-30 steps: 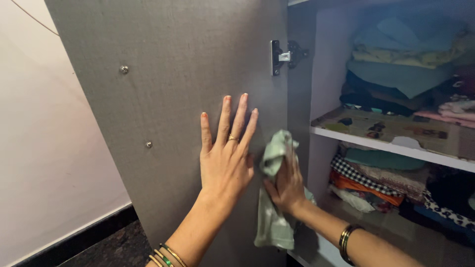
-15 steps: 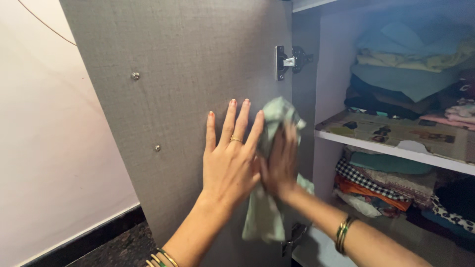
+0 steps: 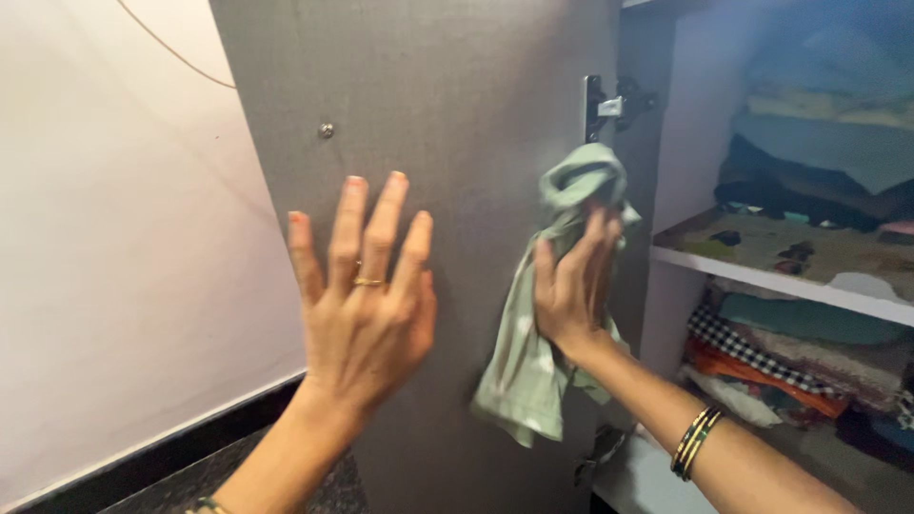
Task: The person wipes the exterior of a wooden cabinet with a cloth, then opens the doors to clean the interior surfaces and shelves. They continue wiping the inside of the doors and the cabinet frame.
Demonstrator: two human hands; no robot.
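Against the matte grey door (image 3: 447, 86), right hand (image 3: 571, 286) fingers press crumpled green cloth (image 3: 533, 352); left hand (image 3: 367, 295) fingers spread.

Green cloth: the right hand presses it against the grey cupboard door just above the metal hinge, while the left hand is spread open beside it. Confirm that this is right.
Not quite. In the head view the right hand presses the green cloth against the grey cupboard door just below the metal hinge, not above it. The left hand is spread open beside it.

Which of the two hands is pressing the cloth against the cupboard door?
The right hand, nearer the hinge, presses the pale green cloth to the grey door; the left hand is spread flat, holding nothing.
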